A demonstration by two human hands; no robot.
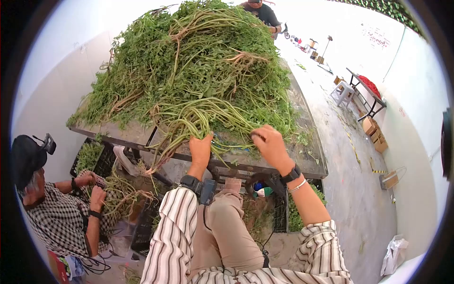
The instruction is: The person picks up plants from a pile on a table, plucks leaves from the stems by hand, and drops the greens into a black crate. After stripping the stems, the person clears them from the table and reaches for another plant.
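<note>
My left hand (pixel 201 149) and right hand (pixel 269 144) both clutch the limp, light green long-stemmed herb bundle (pixel 208 118) by its stems, at six o'clock of the heap.

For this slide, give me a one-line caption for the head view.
Both hands, left hand and right hand, grip long green stems pulled from a leafy heap on a worn table.

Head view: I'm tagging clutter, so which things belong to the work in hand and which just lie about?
In hand:
left hand and right hand, both gripping stems of the greens pile
metal table under the pile

Lying about:
white stool
cardboard boxes
white bag
far table with red cloth
</note>
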